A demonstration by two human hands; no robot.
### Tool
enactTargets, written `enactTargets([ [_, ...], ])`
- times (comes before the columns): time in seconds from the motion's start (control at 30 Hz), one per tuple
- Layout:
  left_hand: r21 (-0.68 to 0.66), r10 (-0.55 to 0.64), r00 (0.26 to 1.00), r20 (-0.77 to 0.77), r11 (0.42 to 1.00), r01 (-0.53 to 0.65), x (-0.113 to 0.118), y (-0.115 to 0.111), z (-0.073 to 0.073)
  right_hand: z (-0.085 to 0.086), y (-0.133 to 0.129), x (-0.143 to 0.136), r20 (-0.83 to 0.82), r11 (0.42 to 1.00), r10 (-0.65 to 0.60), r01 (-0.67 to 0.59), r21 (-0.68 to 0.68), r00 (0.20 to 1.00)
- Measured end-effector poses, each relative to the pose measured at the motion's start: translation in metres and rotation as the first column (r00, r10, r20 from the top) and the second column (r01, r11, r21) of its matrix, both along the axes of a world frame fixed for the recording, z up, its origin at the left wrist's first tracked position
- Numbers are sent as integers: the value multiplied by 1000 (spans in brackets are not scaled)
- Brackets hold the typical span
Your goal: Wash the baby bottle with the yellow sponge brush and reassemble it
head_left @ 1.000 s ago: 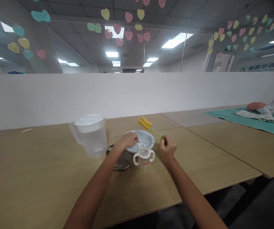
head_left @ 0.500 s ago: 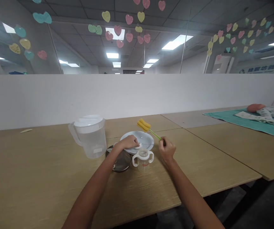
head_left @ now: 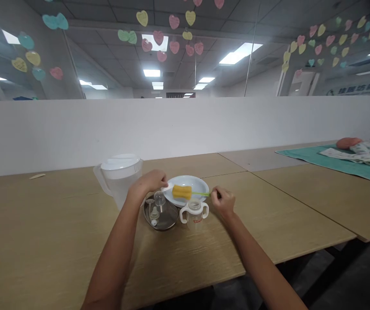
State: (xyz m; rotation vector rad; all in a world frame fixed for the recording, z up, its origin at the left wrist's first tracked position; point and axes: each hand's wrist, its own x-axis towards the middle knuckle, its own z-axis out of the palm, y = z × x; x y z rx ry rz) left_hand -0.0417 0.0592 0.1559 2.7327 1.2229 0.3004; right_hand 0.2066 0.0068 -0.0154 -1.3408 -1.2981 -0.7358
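My right hand [head_left: 223, 200] is closed on the green handle of a sponge brush, whose yellow head [head_left: 182, 192] is over the white bowl [head_left: 201, 184]. At the bowl's left edge, my left hand [head_left: 152, 180] pinches a small white piece [head_left: 168, 187]. A clear bottle with two white handles [head_left: 194, 211] stands upright in front of the bowl, its top uncovered. Left of the bottle lies a round metal tray [head_left: 168, 218] holding a clear cap [head_left: 159, 198] and several small bottle parts [head_left: 154, 213].
A clear lidded pitcher [head_left: 117, 174] stands behind my left wrist. At the far right a teal cloth [head_left: 333, 165] bears a patterned cloth and a reddish round object [head_left: 349, 143]. A white wall [head_left: 172, 127] runs behind the table [head_left: 75, 241].
My left hand has moved left and up from over the bowl, with the white piece. The brush has swung down and left, from beyond the bowl to over it. The tray's parts now show.
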Motion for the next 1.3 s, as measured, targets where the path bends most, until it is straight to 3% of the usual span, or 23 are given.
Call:
enactTargets([
  [0.07, -32, 77, 979, -188, 996, -84, -3, -1, 1, 0, 1, 1, -25, 1000, -20, 20, -9, 999],
  [0.13, -85, 144, 951, -275, 981, -174, -4, 1, 0, 1, 2, 2, -60, 999, -50, 49, -16, 997],
  [0.23, -219, 250, 897, -364, 913, -343, -1, 11, -9, 0, 3, 2, -82, 996, -90, 88, -28, 993],
  [0.33, -325, 273, 863, -425, 844, -427, 2, 23, -26, -1, 4, 2, -72, 995, -94, 91, -43, 993],
  [0.5, -468, 231, 851, -472, 752, -464, 1, 40, -51, -1, 4, 2, -80, 994, -94, 90, -60, 992],
  [0.67, -530, 204, 852, -482, 707, -469, -3, 52, -62, -1, 3, 2, -98, 993, -96, 89, -77, 991],
  [1.03, -517, 203, 830, -520, 698, -495, -1, 57, -68, -2, 4, 3, -81, 993, -100, 95, -65, 992],
  [1.3, -526, 203, 858, -471, 717, -458, -6, 57, -64, -4, 5, 4, -90, 992, -109, 102, -81, 990],
])
